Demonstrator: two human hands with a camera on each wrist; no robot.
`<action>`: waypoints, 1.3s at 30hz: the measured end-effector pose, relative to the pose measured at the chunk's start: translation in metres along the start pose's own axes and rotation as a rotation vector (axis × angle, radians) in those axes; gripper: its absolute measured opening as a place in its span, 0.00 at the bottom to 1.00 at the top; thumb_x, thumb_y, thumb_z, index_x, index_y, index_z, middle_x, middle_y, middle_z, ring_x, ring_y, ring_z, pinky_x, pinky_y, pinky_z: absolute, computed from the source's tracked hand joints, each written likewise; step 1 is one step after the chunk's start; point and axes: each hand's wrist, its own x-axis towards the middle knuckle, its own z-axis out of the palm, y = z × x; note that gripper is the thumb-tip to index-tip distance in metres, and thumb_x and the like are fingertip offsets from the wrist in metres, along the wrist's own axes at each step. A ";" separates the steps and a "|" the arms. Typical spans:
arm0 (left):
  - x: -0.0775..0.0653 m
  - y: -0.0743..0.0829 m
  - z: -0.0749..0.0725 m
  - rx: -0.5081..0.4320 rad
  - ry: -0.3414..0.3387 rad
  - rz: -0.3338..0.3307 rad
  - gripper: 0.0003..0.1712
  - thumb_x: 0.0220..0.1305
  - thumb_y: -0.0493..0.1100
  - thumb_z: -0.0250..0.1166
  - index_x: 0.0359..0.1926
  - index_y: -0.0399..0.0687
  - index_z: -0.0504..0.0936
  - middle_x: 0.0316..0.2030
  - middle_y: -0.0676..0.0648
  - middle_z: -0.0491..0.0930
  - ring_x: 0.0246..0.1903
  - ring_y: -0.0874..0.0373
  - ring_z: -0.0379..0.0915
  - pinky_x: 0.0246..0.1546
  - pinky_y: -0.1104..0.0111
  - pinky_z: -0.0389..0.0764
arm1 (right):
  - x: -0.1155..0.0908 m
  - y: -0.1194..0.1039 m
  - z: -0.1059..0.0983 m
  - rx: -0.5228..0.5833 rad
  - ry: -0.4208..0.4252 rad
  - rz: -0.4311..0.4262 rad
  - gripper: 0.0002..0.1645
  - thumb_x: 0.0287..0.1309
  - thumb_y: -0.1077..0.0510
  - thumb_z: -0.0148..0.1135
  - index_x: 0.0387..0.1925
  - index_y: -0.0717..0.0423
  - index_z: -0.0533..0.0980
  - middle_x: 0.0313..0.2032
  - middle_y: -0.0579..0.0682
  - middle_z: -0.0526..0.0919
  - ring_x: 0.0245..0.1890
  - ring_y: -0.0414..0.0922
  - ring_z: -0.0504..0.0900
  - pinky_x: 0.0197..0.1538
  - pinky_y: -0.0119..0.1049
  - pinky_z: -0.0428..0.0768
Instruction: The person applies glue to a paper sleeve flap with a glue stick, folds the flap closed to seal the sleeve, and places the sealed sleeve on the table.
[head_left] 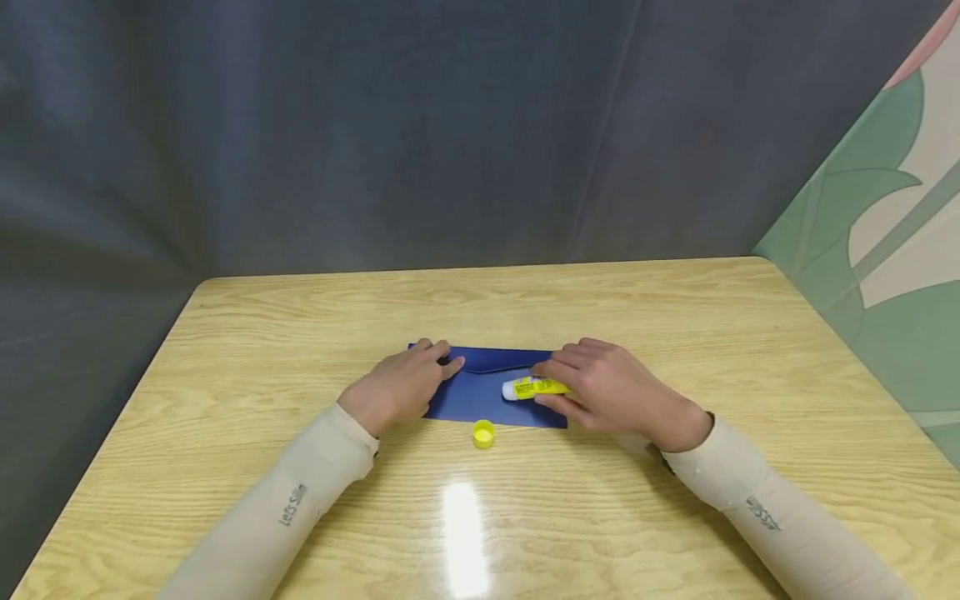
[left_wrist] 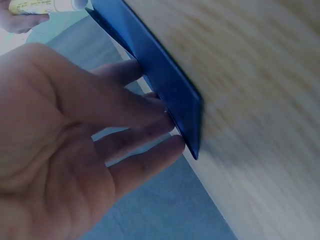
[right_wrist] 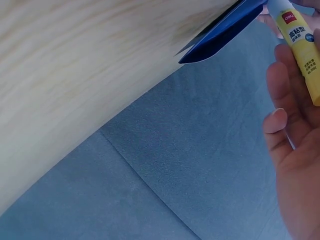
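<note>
A dark blue envelope lies on the table, its wavy-edged flap along the far side. On its left end rest the fingertips of my left hand, fingers extended, as the left wrist view also shows. My right hand grips a yellow glue stick between thumb and fingers, uncapped, its white end pointing left over the envelope. Whether that end touches the paper I cannot tell. Just off the envelope's near edge stands the round yellow cap, hollow side up.
The wood-grain table reaches back to a dark grey curtain. A wall or cloth with green leaf shapes runs along the right side. A bright light reflection lies on the near part of the tabletop.
</note>
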 end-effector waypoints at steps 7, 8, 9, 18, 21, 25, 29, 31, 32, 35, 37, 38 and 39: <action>0.001 0.002 -0.001 -0.029 -0.033 0.002 0.35 0.73 0.36 0.55 0.77 0.48 0.56 0.77 0.42 0.54 0.75 0.42 0.52 0.70 0.51 0.65 | 0.000 0.001 0.001 -0.004 0.011 -0.015 0.19 0.53 0.46 0.73 0.44 0.50 0.84 0.36 0.43 0.88 0.33 0.40 0.84 0.39 0.38 0.82; 0.001 0.002 -0.001 -0.026 -0.032 0.010 0.34 0.74 0.37 0.54 0.77 0.47 0.56 0.77 0.42 0.53 0.75 0.41 0.51 0.71 0.51 0.65 | 0.000 0.001 0.001 -0.004 0.013 -0.016 0.19 0.53 0.46 0.73 0.43 0.50 0.84 0.36 0.43 0.88 0.33 0.40 0.84 0.39 0.38 0.82; 0.002 0.002 0.000 -0.023 -0.023 0.019 0.34 0.73 0.36 0.55 0.76 0.45 0.57 0.77 0.42 0.53 0.75 0.39 0.51 0.71 0.51 0.65 | 0.000 0.001 0.001 -0.003 0.015 -0.017 0.19 0.53 0.46 0.73 0.43 0.50 0.84 0.36 0.43 0.88 0.33 0.40 0.84 0.39 0.38 0.82; 0.006 0.003 0.004 -0.074 0.029 0.040 0.35 0.63 0.33 0.61 0.72 0.39 0.66 0.76 0.52 0.58 0.71 0.37 0.57 0.66 0.52 0.71 | 0.001 0.002 0.001 0.001 -0.006 -0.021 0.18 0.55 0.45 0.71 0.43 0.50 0.83 0.35 0.42 0.87 0.32 0.39 0.83 0.39 0.38 0.81; 0.007 0.003 0.005 -0.083 0.027 0.029 0.36 0.63 0.33 0.58 0.74 0.44 0.64 0.76 0.51 0.57 0.71 0.36 0.57 0.66 0.51 0.71 | 0.002 0.001 0.001 -0.001 -0.021 -0.023 0.19 0.56 0.44 0.71 0.44 0.50 0.83 0.36 0.42 0.87 0.34 0.39 0.83 0.40 0.38 0.82; 0.010 0.005 0.003 -0.058 0.032 0.045 0.37 0.67 0.34 0.57 0.75 0.54 0.62 0.76 0.49 0.57 0.66 0.38 0.61 0.60 0.52 0.75 | 0.002 0.002 -0.001 -0.007 -0.029 -0.016 0.19 0.56 0.44 0.71 0.44 0.50 0.83 0.36 0.42 0.87 0.33 0.39 0.83 0.40 0.38 0.81; 0.013 0.007 0.003 -0.023 0.019 0.050 0.36 0.69 0.34 0.56 0.75 0.56 0.61 0.76 0.49 0.57 0.68 0.35 0.59 0.64 0.51 0.72 | 0.000 0.002 0.000 -0.009 -0.025 -0.012 0.19 0.55 0.44 0.71 0.44 0.50 0.83 0.36 0.42 0.87 0.33 0.39 0.83 0.39 0.37 0.81; 0.014 0.009 0.002 -0.029 0.017 0.051 0.34 0.69 0.34 0.56 0.74 0.53 0.63 0.76 0.48 0.58 0.71 0.34 0.57 0.68 0.50 0.69 | -0.001 0.002 0.001 -0.006 -0.020 -0.014 0.19 0.55 0.44 0.71 0.43 0.50 0.83 0.36 0.42 0.87 0.33 0.39 0.83 0.39 0.37 0.81; 0.015 0.009 0.001 -0.038 0.018 0.051 0.33 0.69 0.35 0.55 0.74 0.50 0.64 0.76 0.47 0.58 0.72 0.34 0.55 0.70 0.50 0.66 | -0.001 0.002 0.002 -0.004 -0.016 -0.016 0.19 0.55 0.44 0.71 0.43 0.50 0.83 0.36 0.42 0.87 0.33 0.39 0.83 0.38 0.37 0.81; 0.015 0.009 -0.002 -0.094 0.029 0.038 0.29 0.68 0.34 0.54 0.71 0.44 0.68 0.75 0.47 0.61 0.74 0.36 0.52 0.74 0.52 0.60 | -0.001 0.001 0.002 -0.006 -0.009 -0.016 0.18 0.56 0.44 0.71 0.43 0.50 0.83 0.35 0.42 0.87 0.32 0.39 0.83 0.38 0.37 0.81; 0.014 0.008 -0.003 -0.125 0.030 0.036 0.28 0.69 0.33 0.53 0.69 0.41 0.70 0.75 0.47 0.62 0.76 0.37 0.49 0.75 0.52 0.56 | -0.001 0.002 0.002 -0.009 -0.005 -0.014 0.18 0.56 0.44 0.70 0.43 0.50 0.83 0.35 0.42 0.87 0.32 0.39 0.83 0.38 0.37 0.81; 0.014 0.007 -0.004 -0.132 0.028 0.036 0.27 0.69 0.33 0.53 0.69 0.40 0.71 0.75 0.47 0.62 0.76 0.38 0.49 0.75 0.52 0.55 | -0.002 0.002 0.001 -0.010 -0.003 -0.012 0.18 0.56 0.44 0.71 0.43 0.50 0.84 0.35 0.42 0.87 0.32 0.39 0.83 0.38 0.37 0.81; 0.014 0.007 -0.004 -0.132 0.029 0.034 0.27 0.69 0.33 0.53 0.69 0.41 0.71 0.75 0.47 0.62 0.76 0.37 0.49 0.74 0.50 0.57 | -0.002 0.003 0.001 -0.010 -0.001 -0.011 0.18 0.55 0.44 0.71 0.43 0.50 0.84 0.35 0.42 0.87 0.32 0.39 0.83 0.38 0.37 0.81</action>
